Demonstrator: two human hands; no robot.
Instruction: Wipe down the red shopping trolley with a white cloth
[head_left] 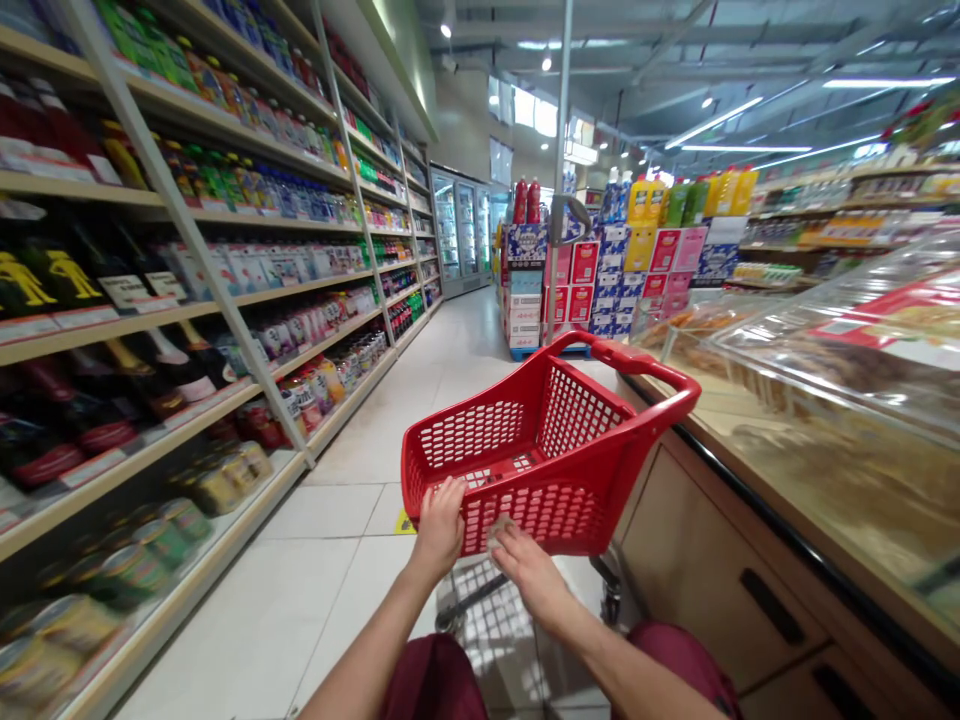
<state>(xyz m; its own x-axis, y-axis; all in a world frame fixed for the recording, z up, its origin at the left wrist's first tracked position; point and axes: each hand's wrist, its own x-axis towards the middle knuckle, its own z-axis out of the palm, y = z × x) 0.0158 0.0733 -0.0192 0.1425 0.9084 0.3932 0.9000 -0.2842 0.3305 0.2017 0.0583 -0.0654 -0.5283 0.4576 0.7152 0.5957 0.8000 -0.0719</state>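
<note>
A red plastic shopping cart (574,505) with perforated sides stands before me, its basket holding nothing that I can see. My left hand (441,522) grips the cart's near upper rim, fingers curled over the edge. Lower on the same side panel, my right hand (529,565) presses a small, pale, crumpled cloth (498,532) against the holes. Its fingers are bent over the cloth and partly cover it. The cart's handle (652,370) rises at the far right of the basket, with neither hand on it.
Shelves of bottles and cans (255,300) line the left side. A wooden counter (720,560) with clear plastic covers (847,340) stands close on the right. Stacked drink boxes (581,275) and a metal pole (559,150) are beyond the cart, with glass-door fridges (461,230) farther back.
</note>
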